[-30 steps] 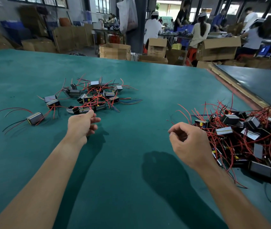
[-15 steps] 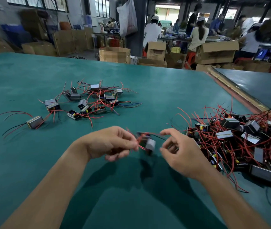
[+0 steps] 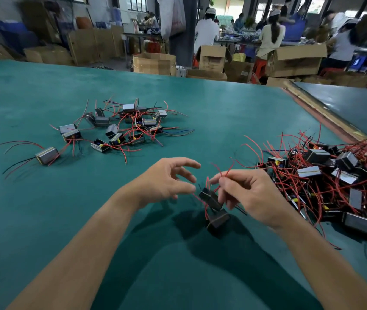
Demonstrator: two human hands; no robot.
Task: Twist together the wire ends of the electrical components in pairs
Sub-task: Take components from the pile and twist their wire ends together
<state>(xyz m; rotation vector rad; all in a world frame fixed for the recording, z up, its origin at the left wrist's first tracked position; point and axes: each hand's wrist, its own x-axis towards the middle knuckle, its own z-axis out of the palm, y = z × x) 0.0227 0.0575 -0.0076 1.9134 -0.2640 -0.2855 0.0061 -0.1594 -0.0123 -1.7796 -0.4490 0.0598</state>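
Note:
My right hand (image 3: 248,193) pinches red wires (image 3: 222,173) from which two small dark components hang: an upper component (image 3: 210,199) and a lower component (image 3: 218,220) just above the green table (image 3: 43,209). My left hand (image 3: 166,182) hovers close to the left of them, fingers spread and relaxed, holding nothing. A big tangled pile of components with red wires (image 3: 325,177) lies right of my right hand. A smaller spread group of components (image 3: 119,128) lies at the far left centre.
One component (image 3: 47,155) with long red and black leads lies apart at the left. A wooden strip (image 3: 330,117) edges the table at the right. Cardboard boxes (image 3: 154,63) and seated people stand beyond the far edge.
My left hand has let go of the wires and opened. My right hand now carries the wires alone, and two components hang below it, lower than before.

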